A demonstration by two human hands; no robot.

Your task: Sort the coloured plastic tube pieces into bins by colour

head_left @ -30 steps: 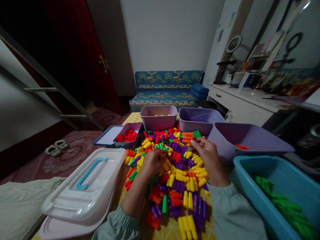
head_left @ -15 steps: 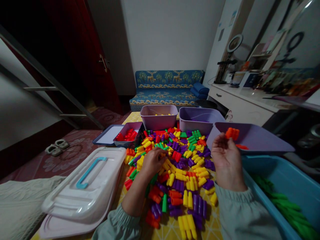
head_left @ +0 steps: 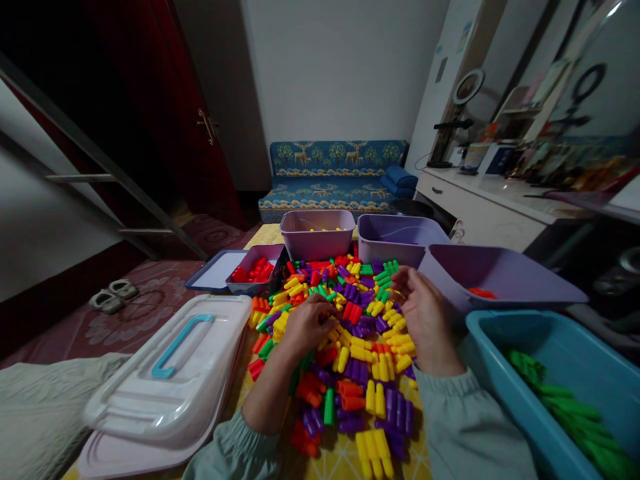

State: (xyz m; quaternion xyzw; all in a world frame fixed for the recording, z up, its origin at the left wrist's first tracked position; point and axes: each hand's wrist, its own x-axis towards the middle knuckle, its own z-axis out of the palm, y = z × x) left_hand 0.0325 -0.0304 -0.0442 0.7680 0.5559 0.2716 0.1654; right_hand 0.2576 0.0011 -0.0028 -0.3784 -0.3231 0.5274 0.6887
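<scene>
A heap of plastic bullet-shaped toy blocks [head_left: 357, 327] in yellow, purple, red, orange and green lies on the yellow patterned tablecloth [head_left: 340, 463]. My left hand [head_left: 311, 325] rests over the middle of the heap with its fingers curled together; anything between the fingertips is hidden. To the right, my right hand [head_left: 426, 319] hovers over the heap's right side, fingers loosely bent and apart, with no block visible in it. Beyond it stands a purple bin [head_left: 530, 277] containing orange blocks [head_left: 483, 293].
A blue tub [head_left: 595, 347] of green blocks [head_left: 570, 407] stands at the right. Along the back are a pink-purple bin [head_left: 317, 243], another purple bin [head_left: 400, 250] and a small box [head_left: 257, 288] of red blocks. White lids [head_left: 175, 367] lie at the left.
My right hand has moved left from above the right purple bin to the heap, and the orange block it held is no longer in its fingers. My left hand has barely shifted.
</scene>
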